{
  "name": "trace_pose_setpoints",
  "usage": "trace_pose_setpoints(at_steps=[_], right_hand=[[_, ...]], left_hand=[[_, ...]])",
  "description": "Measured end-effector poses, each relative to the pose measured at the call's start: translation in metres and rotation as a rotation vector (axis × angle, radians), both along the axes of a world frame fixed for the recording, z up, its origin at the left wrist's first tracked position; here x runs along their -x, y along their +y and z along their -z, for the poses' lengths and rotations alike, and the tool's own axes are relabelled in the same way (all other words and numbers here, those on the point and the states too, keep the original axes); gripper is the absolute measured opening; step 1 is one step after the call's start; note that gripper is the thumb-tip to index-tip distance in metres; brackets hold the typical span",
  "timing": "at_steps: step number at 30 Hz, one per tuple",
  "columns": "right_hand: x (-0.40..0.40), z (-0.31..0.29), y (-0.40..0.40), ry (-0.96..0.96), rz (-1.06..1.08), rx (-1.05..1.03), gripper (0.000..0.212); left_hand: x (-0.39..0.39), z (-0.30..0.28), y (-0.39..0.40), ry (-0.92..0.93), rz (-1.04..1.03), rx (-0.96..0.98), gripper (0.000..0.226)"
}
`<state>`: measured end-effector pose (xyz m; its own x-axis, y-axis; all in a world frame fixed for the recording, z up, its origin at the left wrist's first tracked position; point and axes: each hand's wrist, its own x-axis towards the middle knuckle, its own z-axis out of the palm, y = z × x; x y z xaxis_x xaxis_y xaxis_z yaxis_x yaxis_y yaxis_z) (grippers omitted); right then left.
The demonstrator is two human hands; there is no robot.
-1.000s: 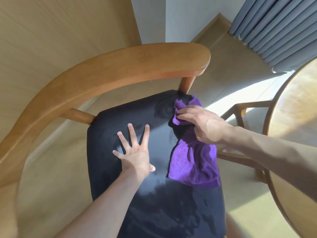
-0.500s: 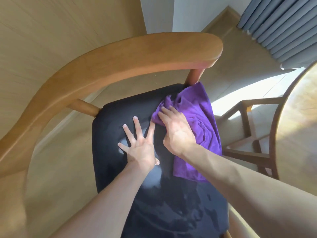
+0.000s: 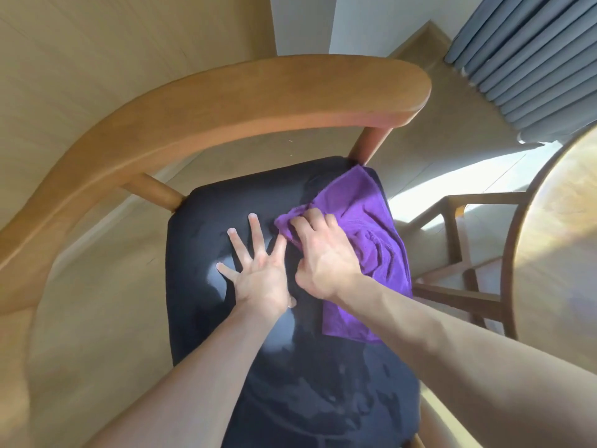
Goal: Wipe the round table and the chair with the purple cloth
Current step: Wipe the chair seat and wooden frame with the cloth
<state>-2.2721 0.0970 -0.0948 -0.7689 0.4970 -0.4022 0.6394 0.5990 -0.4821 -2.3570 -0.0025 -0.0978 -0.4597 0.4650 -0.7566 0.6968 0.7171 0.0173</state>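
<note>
Your left hand (image 3: 258, 279) lies flat with fingers spread on the dark seat of the chair (image 3: 206, 221), grasping nothing; your right hand (image 3: 323, 257) presses down on the purple cloth (image 3: 365, 218), fingers bunching its edge; the cloth lies on the seat's right side, near the round surface (image 3: 562, 240)

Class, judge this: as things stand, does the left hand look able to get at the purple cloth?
Probably yes. The left hand lies flat on the black seat right beside the purple cloth, with nothing between; only the right hand presses on its near edge.
</note>
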Motion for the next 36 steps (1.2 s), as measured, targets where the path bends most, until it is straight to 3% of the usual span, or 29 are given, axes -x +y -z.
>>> trace_pose_setpoints(at_steps=[2,4,6,8,11,14,16,20,23,26,30,32,34,36], right_hand=[[0.002,-0.007,0.009,0.051,0.142,0.128,0.045],[0.004,-0.016,0.021,0.147,0.442,0.197,0.037],[0.007,-0.026,0.032,0.273,0.753,0.174,0.043],[0.014,-0.031,0.041,0.412,0.882,0.104,0.053],[0.027,-0.016,0.057,0.412,0.710,-0.002,0.067],[0.035,0.015,0.061,0.031,0.339,-0.185,0.077],[0.037,0.026,0.059,-0.115,0.226,-0.291,0.076],[0.023,0.015,0.074,-0.199,0.095,-0.373,0.064],[-0.002,0.001,0.088,-0.292,0.119,-0.375,0.049],[-0.012,-0.015,0.094,-0.412,0.379,-0.182,0.044],[-0.005,-0.026,0.090,-0.085,0.679,0.052,0.032],[0.011,-0.025,0.079,0.083,0.640,0.025,0.040],[0.031,-0.020,0.071,0.190,0.518,-0.047,0.062],[0.048,-0.012,0.073,0.153,0.322,-0.190,0.083]], left_hand=[[0.000,0.001,-0.001,-0.001,-0.004,-0.012,0.140],[0.000,0.000,-0.001,0.001,-0.012,-0.026,0.147],[-0.001,-0.001,-0.001,0.002,-0.021,-0.029,0.151],[-0.001,-0.002,-0.001,0.001,-0.023,-0.029,0.152],[-0.001,-0.003,-0.001,-0.006,-0.027,-0.041,0.151],[-0.001,-0.003,-0.002,-0.010,-0.029,-0.043,0.150],[0.000,-0.003,-0.001,-0.007,-0.019,-0.038,0.151],[0.001,-0.004,-0.003,0.000,0.007,-0.034,0.150],[0.002,-0.004,-0.005,0.010,0.024,-0.040,0.150],[0.001,-0.004,-0.004,0.012,0.017,-0.040,0.151],[0.001,-0.003,-0.004,0.019,0.014,-0.044,0.152],[0.001,-0.003,-0.004,0.012,0.006,-0.040,0.152],[0.001,-0.003,-0.004,0.003,-0.006,-0.043,0.152],[0.001,-0.003,-0.004,-0.011,-0.021,-0.046,0.151]])
